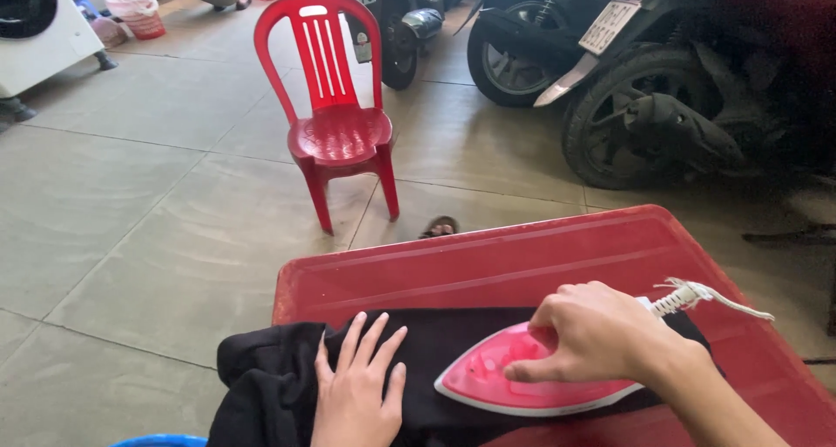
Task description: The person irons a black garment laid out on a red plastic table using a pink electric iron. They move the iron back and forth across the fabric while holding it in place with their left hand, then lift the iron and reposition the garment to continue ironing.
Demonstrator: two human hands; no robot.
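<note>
A black garment (279,386) lies spread over a red plastic table (522,260), its left end hanging off the table's edge. My left hand (357,390) rests flat on the cloth, fingers apart. My right hand (601,334) grips the handle of a pink and white iron (496,382), which sits sole down on the garment with its tip pointing left, toward my left hand. The iron's white cord (714,297) trails off to the right across the table.
A red plastic chair (335,107) stands on the tiled floor beyond the table. Parked motorbikes (662,99) fill the far right. A sandal (438,228) lies behind the table. A white appliance (39,33) and a pink basket (135,12) sit far left. A blue rim (161,441) shows bottom left.
</note>
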